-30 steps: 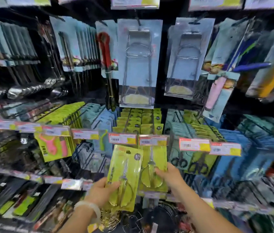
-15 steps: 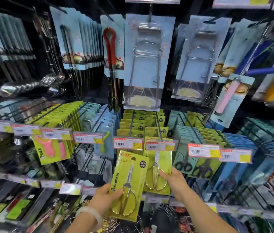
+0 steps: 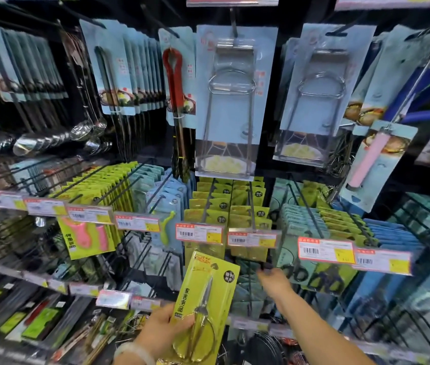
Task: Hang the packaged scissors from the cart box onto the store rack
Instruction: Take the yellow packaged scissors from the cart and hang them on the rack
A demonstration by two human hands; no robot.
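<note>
My left hand (image 3: 165,329) grips a yellow-green card pack of gold-handled scissors (image 3: 203,309) by its lower left edge, tilted, below the black wire rack's (image 3: 252,206) hooks of matching packs. My right hand (image 3: 274,283) reaches under the price tags (image 3: 253,238); whether its blurred fingers are closed, I cannot tell.

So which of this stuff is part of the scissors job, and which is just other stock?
Job:
- packaged scissors in left hand
- right hand, reaching toward rack
- yellow-green scissors packs on pegs

Other stock:
- ladles
- red tongs
- pink peeler pack
</note>
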